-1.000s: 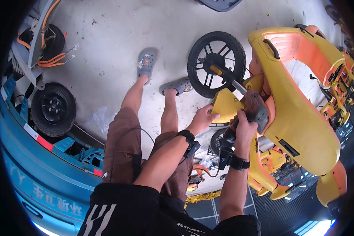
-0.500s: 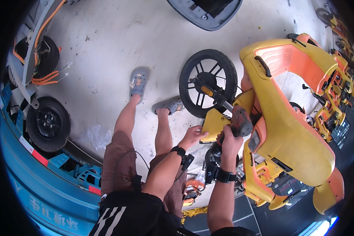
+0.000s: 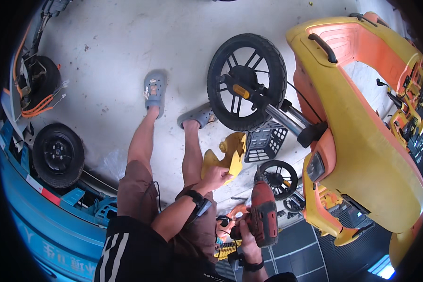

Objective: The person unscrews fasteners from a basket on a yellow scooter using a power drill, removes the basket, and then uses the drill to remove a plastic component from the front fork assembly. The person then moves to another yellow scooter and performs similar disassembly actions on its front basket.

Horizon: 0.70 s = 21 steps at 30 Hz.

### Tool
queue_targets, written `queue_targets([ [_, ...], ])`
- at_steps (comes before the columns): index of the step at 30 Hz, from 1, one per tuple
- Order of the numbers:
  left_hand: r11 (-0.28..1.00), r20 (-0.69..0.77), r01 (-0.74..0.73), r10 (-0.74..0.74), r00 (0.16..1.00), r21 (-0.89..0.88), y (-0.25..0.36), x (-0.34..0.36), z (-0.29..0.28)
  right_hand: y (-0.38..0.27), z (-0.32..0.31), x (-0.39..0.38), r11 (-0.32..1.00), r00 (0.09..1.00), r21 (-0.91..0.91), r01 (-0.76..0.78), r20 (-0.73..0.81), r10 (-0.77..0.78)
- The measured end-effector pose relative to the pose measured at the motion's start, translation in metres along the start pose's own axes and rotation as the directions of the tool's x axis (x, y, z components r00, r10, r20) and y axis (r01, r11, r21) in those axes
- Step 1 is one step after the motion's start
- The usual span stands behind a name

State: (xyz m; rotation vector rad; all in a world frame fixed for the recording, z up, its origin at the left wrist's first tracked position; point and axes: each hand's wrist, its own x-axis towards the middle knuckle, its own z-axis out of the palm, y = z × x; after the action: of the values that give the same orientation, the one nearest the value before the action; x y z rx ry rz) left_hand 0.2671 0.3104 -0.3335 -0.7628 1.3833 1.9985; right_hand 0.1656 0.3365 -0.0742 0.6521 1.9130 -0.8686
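Observation:
My left hand [image 3: 215, 178] pinches the edge of a curved yellow plastic fender [image 3: 232, 145], clear of the scooter and in front of my legs. In my right hand [image 3: 250, 244] is a red and black cordless drill [image 3: 264, 211], its bit pointing away from me. Just right of the fender, beyond the drill, stands a yellow and orange scooter [image 3: 362, 145]. Its bare silver fork tube [image 3: 286, 120] runs to the black spoked front wheel [image 3: 215, 101], where an orange reflector [image 3: 241, 91] shows.
A black crate [image 3: 265, 143] lies beneath the fork. On the left, a loose black wheel [image 3: 58, 149] rests by a blue vehicle [image 3: 56, 230]; orange cables [image 3: 38, 109] hang above it. More yellow scooters [image 3: 402, 115] line the right side. My feet stand on the pale floor.
The yellow fender has come away from the fork, moving left and toward me in my left hand. My right hand has drawn the drill back toward me, away from the fork.

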Motion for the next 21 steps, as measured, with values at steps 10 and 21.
queue_targets([
  [10,0.979,-0.021,0.071,-0.068,0.997,0.193,0.139,-0.062,-0.091,0.059,-0.051,0.008,0.965,0.970,-0.254,-0.072,-0.244,0.008],
  [21,0.956,-0.035,0.230,-0.227,0.973,0.181,0.340,-0.147,-0.255,0.040,-0.011,-0.035,0.714,0.980,-0.695,-0.088,0.067,0.185],
])
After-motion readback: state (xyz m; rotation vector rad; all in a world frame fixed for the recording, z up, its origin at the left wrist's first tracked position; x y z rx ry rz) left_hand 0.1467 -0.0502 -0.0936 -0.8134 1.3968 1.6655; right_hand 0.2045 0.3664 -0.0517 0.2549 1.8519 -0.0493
